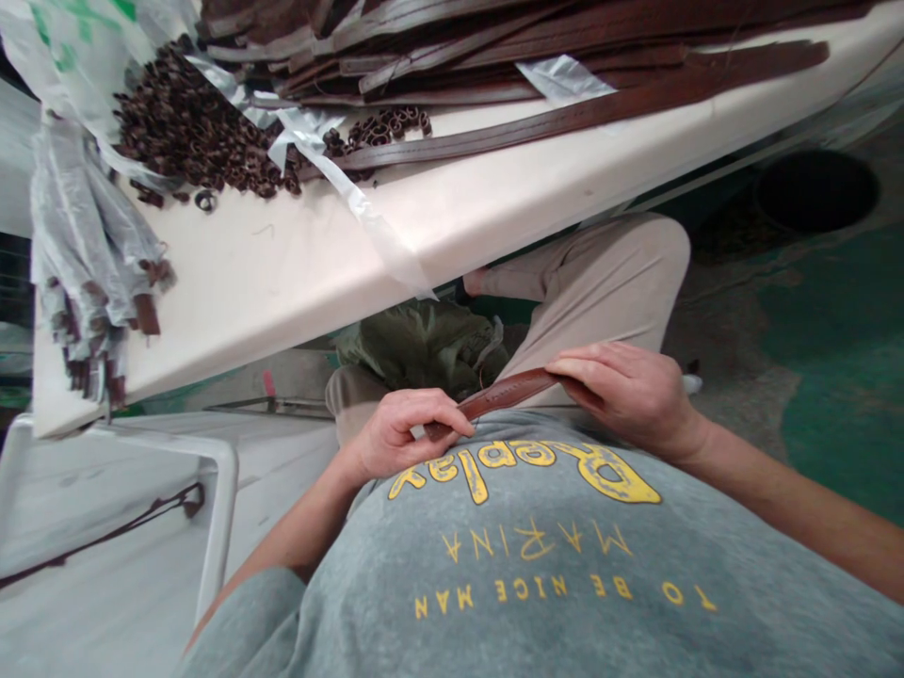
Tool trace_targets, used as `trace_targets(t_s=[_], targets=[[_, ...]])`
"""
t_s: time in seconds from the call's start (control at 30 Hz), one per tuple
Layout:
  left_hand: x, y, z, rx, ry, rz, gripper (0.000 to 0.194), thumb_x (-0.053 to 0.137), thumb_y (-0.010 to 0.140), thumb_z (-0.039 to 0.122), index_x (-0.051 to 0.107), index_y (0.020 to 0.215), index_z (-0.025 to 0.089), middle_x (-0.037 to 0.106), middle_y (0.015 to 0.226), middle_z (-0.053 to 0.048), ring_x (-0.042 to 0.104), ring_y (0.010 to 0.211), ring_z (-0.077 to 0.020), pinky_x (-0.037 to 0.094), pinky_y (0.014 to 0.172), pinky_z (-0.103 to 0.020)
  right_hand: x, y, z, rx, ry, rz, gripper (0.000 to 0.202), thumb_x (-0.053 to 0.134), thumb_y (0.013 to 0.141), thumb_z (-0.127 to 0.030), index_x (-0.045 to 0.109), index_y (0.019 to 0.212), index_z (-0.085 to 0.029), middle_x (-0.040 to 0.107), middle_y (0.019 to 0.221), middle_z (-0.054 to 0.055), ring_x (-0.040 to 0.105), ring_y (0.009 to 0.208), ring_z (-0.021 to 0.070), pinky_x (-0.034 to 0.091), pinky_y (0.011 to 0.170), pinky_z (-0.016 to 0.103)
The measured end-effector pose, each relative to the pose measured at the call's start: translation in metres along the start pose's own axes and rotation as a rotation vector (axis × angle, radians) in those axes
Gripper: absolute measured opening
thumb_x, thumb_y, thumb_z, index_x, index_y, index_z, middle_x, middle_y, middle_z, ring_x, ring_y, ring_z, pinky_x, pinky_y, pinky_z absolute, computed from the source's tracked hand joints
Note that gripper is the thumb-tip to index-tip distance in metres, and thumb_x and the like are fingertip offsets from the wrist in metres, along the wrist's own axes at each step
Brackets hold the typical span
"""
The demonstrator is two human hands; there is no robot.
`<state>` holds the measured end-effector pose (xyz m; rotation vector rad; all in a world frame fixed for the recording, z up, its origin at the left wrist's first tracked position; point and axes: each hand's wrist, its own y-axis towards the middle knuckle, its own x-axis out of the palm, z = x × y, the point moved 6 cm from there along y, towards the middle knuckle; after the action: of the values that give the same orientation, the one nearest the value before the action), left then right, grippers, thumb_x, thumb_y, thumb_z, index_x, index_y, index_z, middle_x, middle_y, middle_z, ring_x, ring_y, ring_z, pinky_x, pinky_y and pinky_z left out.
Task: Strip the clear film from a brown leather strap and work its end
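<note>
A short stretch of brown leather strap (503, 392) runs between my two hands, close to my grey shirt. My left hand (402, 435) pinches its left end with curled fingers. My right hand (625, 394) grips its right end, palm down. The rest of the strap is hidden under my hands. Beyond them, a white table (282, 273) carries a pile of long brown leather straps (537, 56) and a heap of small brown leather loops (190, 132).
Bundles of straps wrapped in clear plastic (91, 254) hang over the table's left edge. A white tray (120, 527) with a thin brown strip sits at lower left. An olive bag (424, 344) lies under the table by my knees. Green-patched floor lies at right.
</note>
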<state>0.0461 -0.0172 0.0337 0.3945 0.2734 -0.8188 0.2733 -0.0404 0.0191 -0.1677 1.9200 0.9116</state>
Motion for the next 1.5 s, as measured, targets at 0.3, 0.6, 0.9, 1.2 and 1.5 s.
trace_targets(t_s=[0.3,0.6,0.9,1.2,1.5], targets=[[-0.005,-0.011,-0.007,-0.077,-0.063,-0.030,0.014,0.063,0.087,0.013,0.074,0.093,0.020,0.074,0.080,-0.006,0.066,0.070,-0.0126,0.050,0.063,-0.022,-0.012,-0.015,0.008,0.047,0.006,0.049,0.017,0.067,0.086,-0.010,0.063,0.100,-0.020,0.074,0.090,0.006,0.069,0.081,0.0210,0.053,0.072,0.035],[-0.002,-0.009,-0.011,-0.095,-0.069,-0.060,0.016,0.061,0.088,0.014,0.074,0.094,0.021,0.075,0.081,-0.007,0.067,0.072,-0.0141,0.052,0.066,-0.025,-0.024,-0.019,0.009,0.107,-0.057,0.042,0.019,0.063,0.086,-0.010,0.057,0.093,-0.026,0.073,0.088,0.005,0.068,0.079,0.0227,0.054,0.070,0.039],[-0.004,0.001,-0.016,-0.160,-0.142,-0.011,0.013,0.062,0.089,0.019,0.074,0.091,0.019,0.074,0.079,-0.006,0.065,0.072,-0.0137,0.051,0.067,-0.025,0.015,0.016,0.000,0.104,0.392,-0.168,0.043,0.066,0.091,-0.044,0.058,0.124,-0.017,0.071,0.116,0.012,0.066,0.108,0.0251,0.056,0.091,0.043],[0.002,0.000,-0.029,-0.365,-0.393,0.168,0.012,0.068,0.086,0.027,0.075,0.086,0.017,0.071,0.077,-0.005,0.062,0.063,-0.0112,0.048,0.060,-0.022,0.040,0.049,-0.037,0.078,0.575,-0.064,0.021,0.065,0.092,-0.030,0.067,0.109,-0.017,0.074,0.092,0.006,0.070,0.081,0.0146,0.056,0.068,0.025],[-0.001,-0.030,-0.062,-0.424,-0.608,0.307,0.011,0.074,0.084,0.028,0.074,0.086,0.017,0.072,0.080,-0.005,0.061,0.058,-0.0078,0.050,0.058,-0.019,0.045,0.015,0.002,0.482,0.753,-0.493,0.018,0.066,0.088,-0.032,0.073,0.100,-0.022,0.075,0.087,0.000,0.068,0.076,0.0155,0.052,0.066,0.026]])
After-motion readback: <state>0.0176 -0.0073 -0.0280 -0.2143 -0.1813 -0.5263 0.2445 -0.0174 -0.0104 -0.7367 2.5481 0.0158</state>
